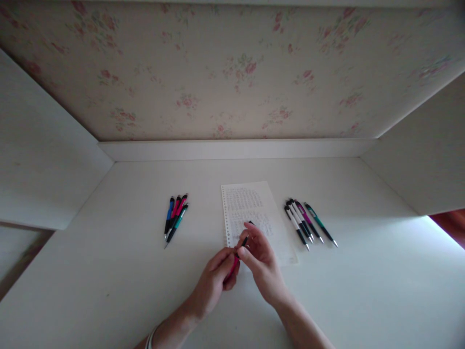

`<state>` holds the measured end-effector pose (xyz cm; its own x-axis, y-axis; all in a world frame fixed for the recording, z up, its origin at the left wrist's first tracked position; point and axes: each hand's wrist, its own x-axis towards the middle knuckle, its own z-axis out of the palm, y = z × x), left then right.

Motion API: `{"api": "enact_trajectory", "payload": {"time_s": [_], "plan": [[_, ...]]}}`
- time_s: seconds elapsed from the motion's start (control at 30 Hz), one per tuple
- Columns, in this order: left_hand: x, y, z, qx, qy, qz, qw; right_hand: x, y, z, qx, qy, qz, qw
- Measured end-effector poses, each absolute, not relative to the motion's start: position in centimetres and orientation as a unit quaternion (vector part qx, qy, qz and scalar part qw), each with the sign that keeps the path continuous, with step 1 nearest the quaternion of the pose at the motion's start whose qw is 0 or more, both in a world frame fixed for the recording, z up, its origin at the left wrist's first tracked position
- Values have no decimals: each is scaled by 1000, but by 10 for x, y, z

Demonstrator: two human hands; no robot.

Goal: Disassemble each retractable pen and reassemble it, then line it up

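A pink pen [232, 268] is in my left hand [215, 276], its fingers wrapped round the barrel. A thin black part [244, 241] sticks out of the pen's upper end, toward my right hand [263, 269]. My right thumb and fingers close on the pen at this end. Behind my right fingertips a small black end [252, 223] peeks out; whether it belongs to the same pen I cannot tell. Beneath the hands lies a handwritten sheet of paper [245, 196], its left edge punched with holes.
Left of the paper lie several pens, among them a blue pen [169, 214] and a green pen [178, 222]. To the right are white pens [296, 224], a purple pen [308, 221] and another green pen [321, 224]. White panels and a floral wall [218, 72] enclose the white desk [119, 271].
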<state>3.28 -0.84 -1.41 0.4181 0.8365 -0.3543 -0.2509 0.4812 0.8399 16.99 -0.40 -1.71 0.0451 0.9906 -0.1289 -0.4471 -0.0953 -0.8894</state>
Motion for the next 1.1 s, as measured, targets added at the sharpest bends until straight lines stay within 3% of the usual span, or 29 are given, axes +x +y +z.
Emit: {"api": "enact_trajectory", "payload": {"time_s": [1.1], "plan": [[31, -6, -14, 346, 396, 349, 775, 172, -4, -12, -367, -311, 659, 578]]}}
